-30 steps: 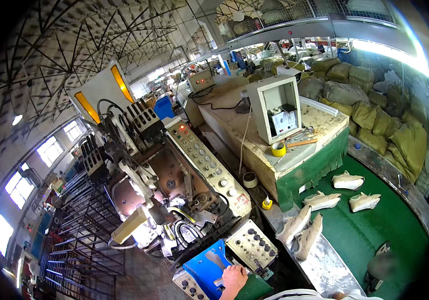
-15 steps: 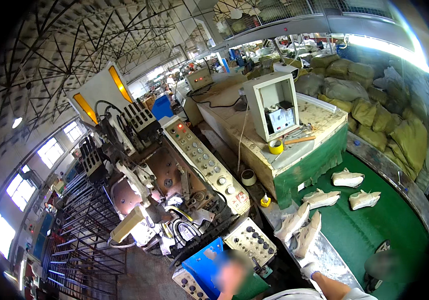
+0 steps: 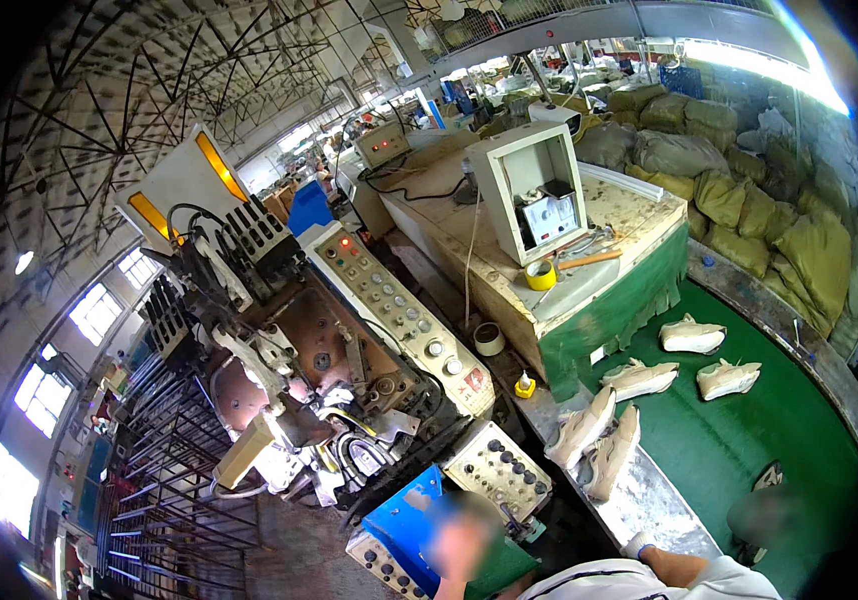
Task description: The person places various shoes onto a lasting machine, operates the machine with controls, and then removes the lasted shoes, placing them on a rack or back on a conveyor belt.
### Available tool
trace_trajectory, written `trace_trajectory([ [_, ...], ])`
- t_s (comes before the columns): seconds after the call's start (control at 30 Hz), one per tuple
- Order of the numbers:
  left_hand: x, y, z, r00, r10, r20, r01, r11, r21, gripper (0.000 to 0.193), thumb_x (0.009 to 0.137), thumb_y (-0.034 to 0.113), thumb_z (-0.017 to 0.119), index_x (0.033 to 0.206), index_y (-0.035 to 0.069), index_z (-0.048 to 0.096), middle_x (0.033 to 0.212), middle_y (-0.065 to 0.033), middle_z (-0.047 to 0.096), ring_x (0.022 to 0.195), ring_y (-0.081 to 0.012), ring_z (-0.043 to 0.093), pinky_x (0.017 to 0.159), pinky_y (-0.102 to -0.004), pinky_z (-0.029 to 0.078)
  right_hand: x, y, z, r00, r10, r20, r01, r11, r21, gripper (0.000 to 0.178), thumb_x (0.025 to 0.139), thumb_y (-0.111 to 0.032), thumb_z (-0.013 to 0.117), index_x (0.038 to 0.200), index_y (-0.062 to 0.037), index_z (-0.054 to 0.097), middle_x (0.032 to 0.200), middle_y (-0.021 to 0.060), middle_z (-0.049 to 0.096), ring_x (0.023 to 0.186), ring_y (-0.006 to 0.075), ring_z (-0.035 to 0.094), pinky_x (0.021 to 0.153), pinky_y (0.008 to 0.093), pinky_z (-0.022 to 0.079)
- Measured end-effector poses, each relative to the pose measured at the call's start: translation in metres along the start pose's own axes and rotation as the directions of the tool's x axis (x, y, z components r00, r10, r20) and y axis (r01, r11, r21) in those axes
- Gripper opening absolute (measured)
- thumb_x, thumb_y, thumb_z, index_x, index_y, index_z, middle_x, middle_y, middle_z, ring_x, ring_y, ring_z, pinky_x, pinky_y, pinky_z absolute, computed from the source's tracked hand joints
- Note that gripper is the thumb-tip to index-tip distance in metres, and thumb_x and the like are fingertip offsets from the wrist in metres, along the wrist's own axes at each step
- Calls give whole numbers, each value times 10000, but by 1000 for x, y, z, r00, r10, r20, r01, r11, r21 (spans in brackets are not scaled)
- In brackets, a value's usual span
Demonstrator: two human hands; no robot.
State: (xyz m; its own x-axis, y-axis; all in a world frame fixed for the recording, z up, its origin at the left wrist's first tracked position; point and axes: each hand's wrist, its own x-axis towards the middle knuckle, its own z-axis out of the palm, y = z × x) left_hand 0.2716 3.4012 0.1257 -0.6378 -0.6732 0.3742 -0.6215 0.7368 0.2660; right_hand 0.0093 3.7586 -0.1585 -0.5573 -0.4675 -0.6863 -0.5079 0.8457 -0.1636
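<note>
At the lower edge, my left hand point(image 3: 461, 548) is held up in front of a blue panel point(image 3: 404, 515); a blur hides its fingers. Further right, my right hand point(image 3: 637, 545) wears a white glove beside the metal ledge point(image 3: 664, 525). Its fingers are too small and partly hidden to read, and nothing shows in it. On the ledge a beige shoe upper point(image 3: 582, 428) leans against another shoe upper point(image 3: 616, 455). Beyond them, three more pale shoe uppers lie on the green belt point(image 3: 684, 435): one near the ledge point(image 3: 641, 379), one farther off point(image 3: 692, 335) and one to the right point(image 3: 728, 380).
A large shoe machine point(image 3: 324, 365) with a button panel point(image 3: 409, 315) stands ahead left, a knob box point(image 3: 499, 465) below it. Behind the ledge is a worktable point(image 3: 429, 205) with yellow tape point(image 3: 541, 274). A dark blurred thing point(image 3: 767, 510) sits on the belt. Sacks point(image 3: 739, 205) pile at back right.
The view has tilted slightly, so the machine and worktable sit higher and a little left. My right hand has drawn back slightly from the shoe uppers. My left hand stays near the blue panel.
</note>
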Motion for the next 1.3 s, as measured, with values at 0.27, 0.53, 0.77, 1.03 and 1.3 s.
trace_trajectory([
  [0.27, -20, -6, -15, 998, 51, -23, -49, 996, 71, 141, 827, 226, 706, 743, 122, 752, 797, -72, 726, 830, -289, 665, 743, -440, 512, -18, -4, 7, 983, 172, 68, -182, 964, 194, 543, 809, -497, 653, 1011, -10, 786, 1138, 281, 722, 1119, 359, 715, 923, 436, 562],
  [0.53, -4, 5, -23, 992, -128, 1, 127, 984, 125, 234, 871, 227, 685, 697, 70, 683, 817, -179, 677, 764, -407, 647, 638, -550, 494, 14, -32, -22, 991, -73, -109, 81, 994, 72, 456, 748, -489, 677, 864, -66, 802, 923, 228, 747, 896, 366, 748, 800, 465, 574],
  [0.77, -17, -23, 9, 996, -17, 83, 2, 984, 180, 142, 909, 224, 678, 842, 126, 755, 934, -55, 759, 902, -290, 678, 754, -446, 536, -8, -34, -75, 1000, 27, 5, -27, 922, 386, 300, 719, -301, 685, 799, -32, 791, 783, 210, 736, 744, 336, 748, 713, 435, 591],
  [1.03, -8, 1, -3, 995, -18, 102, 0, 986, 167, 91, 906, 149, 702, 870, 79, 747, 892, -77, 740, 881, -310, 672, 778, -433, 535, 9, 15, -68, 985, 174, -18, -124, 767, 630, 319, 782, -276, 747, 850, 33, 786, 720, 173, 744, 621, 253, 739, 632, 375, 601],
  [1.3, 0, 13, -7, 990, -78, 121, 55, 981, 186, 219, 907, 47, 640, 1113, -5, 692, 1112, -198, 708, 1036, -404, 659, 879, -492, 540, 111, 119, -200, 814, 566, -129, -27, 259, 966, 332, 857, -316, 741, 739, -8, 708, 663, 121, 696, 550, 218, 665, 552, 412, 526],
])
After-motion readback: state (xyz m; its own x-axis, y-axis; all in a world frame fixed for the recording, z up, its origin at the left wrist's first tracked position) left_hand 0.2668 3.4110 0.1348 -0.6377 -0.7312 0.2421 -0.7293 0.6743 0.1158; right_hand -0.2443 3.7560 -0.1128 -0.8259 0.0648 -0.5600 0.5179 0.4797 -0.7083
